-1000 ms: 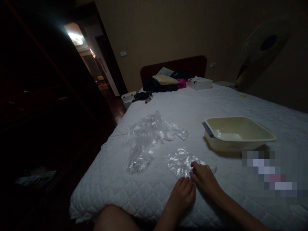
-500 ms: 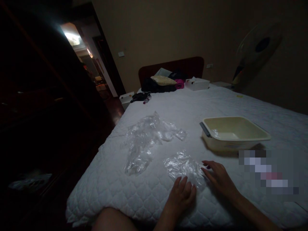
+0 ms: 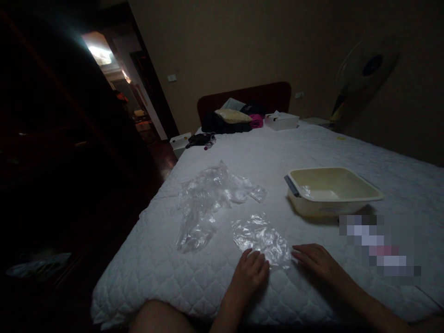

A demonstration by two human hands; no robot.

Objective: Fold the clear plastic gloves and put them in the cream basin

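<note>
A crinkled clear plastic bag (image 3: 261,235) lies spread on the white quilted bed cover, close to the bed's front edge. My left hand (image 3: 250,273) rests palm down at its near edge, fingers stretched out and touching the plastic. At the bag's right corner is my right hand (image 3: 317,261), fingers extended and holding nothing; whether its fingertips touch the film is hard to tell. Behind and to the left, more crumpled clear plastic bags (image 3: 211,194) lie in a loose heap.
A cream plastic basin (image 3: 333,208) with grey handles stands on the bed to the right. A pixelated patch covers something beside it. Toward the headboard (image 3: 277,95) are a white box (image 3: 282,121), dark clothes and a pillow (image 3: 233,115). A fan (image 3: 373,64) stands at the far right.
My left hand has slid a little left along the bag's near edge. My right hand's fingers have lowered and straightened beside the bag, which lies somewhat flatter.
</note>
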